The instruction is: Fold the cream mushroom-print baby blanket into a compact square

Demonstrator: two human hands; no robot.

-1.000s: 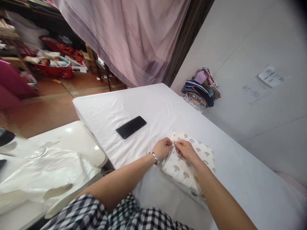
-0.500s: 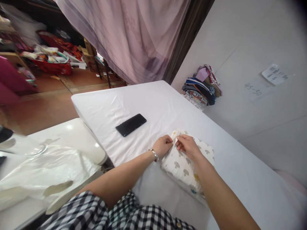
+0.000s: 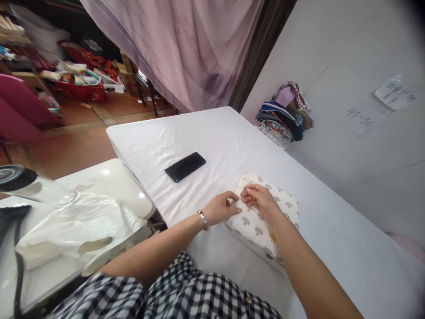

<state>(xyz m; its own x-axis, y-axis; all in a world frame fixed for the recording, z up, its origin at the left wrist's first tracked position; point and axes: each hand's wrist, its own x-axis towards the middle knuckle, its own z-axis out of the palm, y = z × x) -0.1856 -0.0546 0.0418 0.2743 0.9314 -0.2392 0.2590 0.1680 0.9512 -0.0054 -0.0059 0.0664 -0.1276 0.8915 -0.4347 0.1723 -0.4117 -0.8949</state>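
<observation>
A folded stack of white cloth [image 3: 257,227] printed with grey mushrooms lies on the white-covered table, its layered edges gathered at the far left corner. At that left edge is my left hand [image 3: 221,207], thumb and forefinger parted, with nothing visible between them. My right hand [image 3: 260,199] rests over the top of the stack, fingers curled and thumb pressed to them at the layered edge, pinching the cloth. The right fingertips partly hide what they grip. Left of the stack, a black smartphone [image 3: 185,166] lies flat.
White fabric covers the table [image 3: 212,128]. A sewing machine [image 3: 109,177] with a plastic sheet [image 3: 79,226] stands at the left. Folded clothes [image 3: 282,113] are piled by the wall. A red basket [image 3: 81,91] sits on the floor, and a pink curtain [image 3: 192,48] hangs behind.
My left hand has drawn slightly left and down from the cloth edge, its thumb and forefinger opening. My right hand stays at the edge. The view has shifted slightly.
</observation>
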